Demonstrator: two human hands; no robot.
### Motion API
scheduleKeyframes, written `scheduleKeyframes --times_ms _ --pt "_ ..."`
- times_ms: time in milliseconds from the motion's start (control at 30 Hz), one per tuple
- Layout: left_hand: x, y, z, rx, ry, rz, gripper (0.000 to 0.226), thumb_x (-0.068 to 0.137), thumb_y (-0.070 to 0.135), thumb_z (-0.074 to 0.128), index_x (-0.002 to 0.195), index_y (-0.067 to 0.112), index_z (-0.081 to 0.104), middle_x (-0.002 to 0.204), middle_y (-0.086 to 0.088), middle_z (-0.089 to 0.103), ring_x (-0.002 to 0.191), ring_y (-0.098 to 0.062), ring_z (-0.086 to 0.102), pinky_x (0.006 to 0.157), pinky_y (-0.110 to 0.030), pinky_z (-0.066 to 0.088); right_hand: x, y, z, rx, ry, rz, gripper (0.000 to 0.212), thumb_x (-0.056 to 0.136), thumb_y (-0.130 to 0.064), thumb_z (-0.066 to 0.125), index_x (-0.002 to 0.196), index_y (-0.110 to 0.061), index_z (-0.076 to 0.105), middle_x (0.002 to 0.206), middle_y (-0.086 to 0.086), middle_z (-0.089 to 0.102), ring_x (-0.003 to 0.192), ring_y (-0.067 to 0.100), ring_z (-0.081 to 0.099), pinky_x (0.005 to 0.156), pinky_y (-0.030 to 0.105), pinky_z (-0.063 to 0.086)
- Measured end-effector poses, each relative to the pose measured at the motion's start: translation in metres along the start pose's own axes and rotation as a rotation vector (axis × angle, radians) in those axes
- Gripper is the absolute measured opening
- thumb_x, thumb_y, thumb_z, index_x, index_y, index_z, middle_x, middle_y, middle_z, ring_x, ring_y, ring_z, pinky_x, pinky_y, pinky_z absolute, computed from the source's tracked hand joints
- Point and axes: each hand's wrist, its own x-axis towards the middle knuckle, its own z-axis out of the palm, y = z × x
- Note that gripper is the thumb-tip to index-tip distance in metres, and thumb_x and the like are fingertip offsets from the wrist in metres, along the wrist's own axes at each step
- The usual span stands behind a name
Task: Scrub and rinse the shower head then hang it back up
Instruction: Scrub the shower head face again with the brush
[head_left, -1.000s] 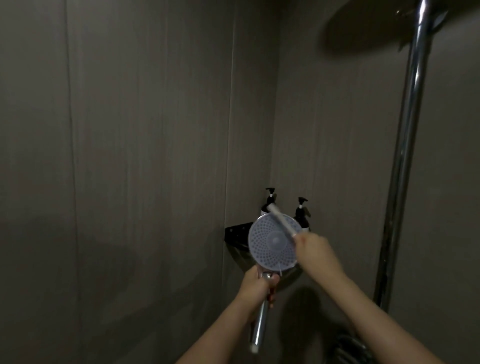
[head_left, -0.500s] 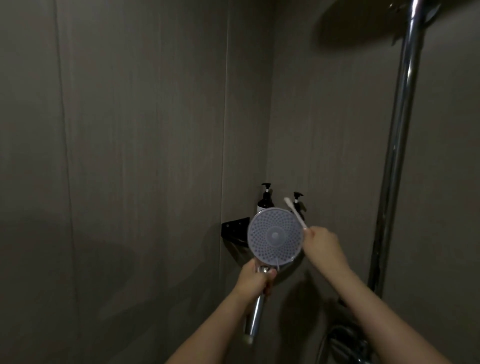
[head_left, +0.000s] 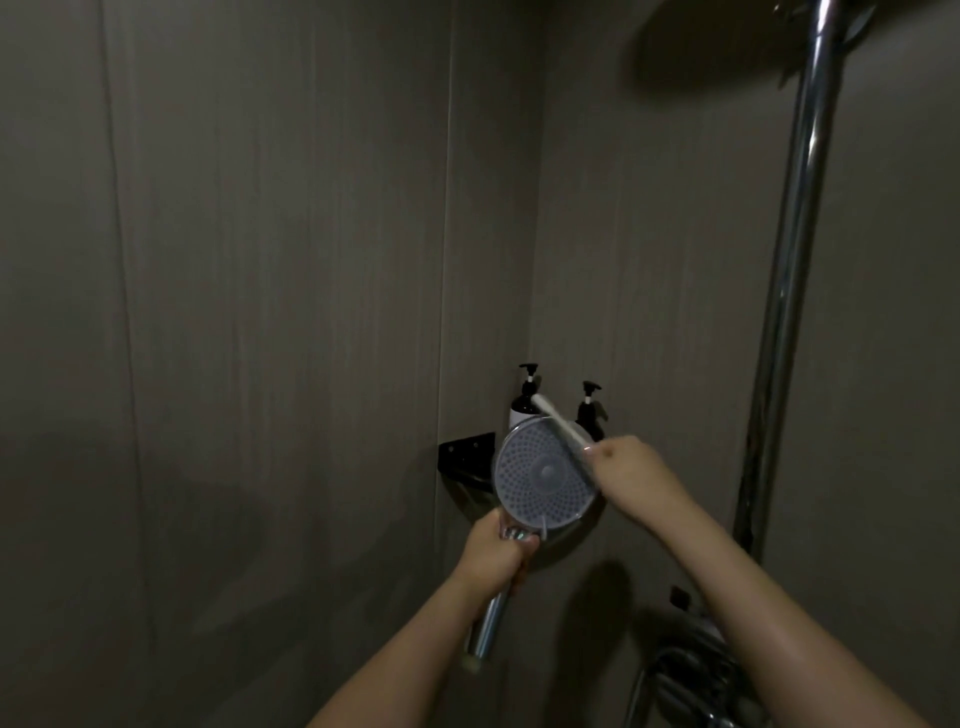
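The round shower head (head_left: 543, 475) faces me with its dotted spray plate, held up in front of the corner. My left hand (head_left: 496, 558) grips its chrome handle just below the head, and the handle's lower end sticks out below my fist. My right hand (head_left: 631, 475) pinches a thin white brush (head_left: 561, 422) whose shaft lies across the upper right edge of the plate, tip pointing up and left.
A black corner shelf (head_left: 465, 453) behind the shower head carries two dark pump bottles (head_left: 525, 397). A chrome riser pipe (head_left: 784, 291) runs up the right wall to a large overhead shower disc (head_left: 727, 41). The mixer valve and hose (head_left: 691, 670) sit at lower right.
The brush has swung back over the upper right rim of the plate after lifting off to the right. The shower head stays held in about the same place.
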Motion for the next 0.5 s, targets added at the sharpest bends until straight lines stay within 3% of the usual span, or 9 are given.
scheduleKeyframes --times_ms 67,200,267,367,433,500 --pt "0.0 0.0 0.0 0.015 0.009 0.005 0.022 0.084 -0.002 0.051 0.09 0.019 0.053 0.07 -0.002 0.054 0.047 -0.011 0.044 0.042 -0.023 0.037 0.004 -0.002 0.001 -0.032 -0.069 0.051 0.036 0.093 -0.027 0.045 0.06 -0.015 0.054 0.059 0.002 0.053 0.051 0.009 0.049 0.036 0.018 0.036" --pt "-0.002 -0.004 -0.007 -0.02 0.052 -0.016 0.022 0.085 -0.003 0.05 0.101 0.012 0.054 0.072 -0.004 0.054 0.048 -0.011 0.045 0.043 -0.023 0.038 0.008 0.014 -0.018 -0.087 0.005 0.236 0.028 0.094 -0.021 0.042 0.079 -0.005 0.059 0.065 0.006 0.048 0.055 0.015 0.044 0.044 0.022 0.029" --pt "-0.001 -0.004 -0.009 -0.032 0.046 -0.02 0.021 0.086 -0.003 0.05 0.097 0.015 0.054 0.072 -0.003 0.054 0.05 -0.011 0.046 0.045 -0.024 0.038 0.002 0.011 -0.014 -0.073 0.083 0.061 0.032 0.096 -0.024 0.04 0.072 -0.012 0.057 0.064 0.003 0.049 0.052 0.009 0.043 0.043 0.021 0.028" --pt "-0.001 0.0 -0.006 -0.047 0.038 0.009 0.021 0.085 -0.004 0.05 0.084 0.016 0.053 0.067 -0.003 0.052 0.048 -0.011 0.045 0.044 -0.023 0.037 -0.014 0.002 0.013 -0.219 0.017 -0.225 0.032 0.096 -0.031 0.037 0.068 -0.025 0.052 0.066 -0.003 0.055 0.056 0.01 0.053 0.048 0.023 0.041" --pt "-0.002 0.002 -0.004 -0.081 0.013 0.018 0.017 0.085 -0.004 0.049 0.081 0.013 0.052 0.063 -0.005 0.049 0.047 -0.013 0.044 0.045 -0.023 0.037 -0.015 0.015 0.017 -0.265 0.034 -0.127 0.03 0.096 -0.029 0.036 0.074 -0.019 0.055 0.07 0.001 0.057 0.062 0.016 0.056 0.053 0.028 0.044" --pt "-0.005 0.004 -0.004 -0.107 -0.024 0.007 0.014 0.086 -0.001 0.048 0.081 0.012 0.051 0.06 -0.005 0.047 0.046 -0.014 0.043 0.044 -0.023 0.038 -0.015 0.028 0.014 -0.22 0.143 -0.015 0.033 0.096 -0.025 0.036 0.067 -0.017 0.049 0.065 0.001 0.054 0.056 0.015 0.051 0.047 0.024 0.036"
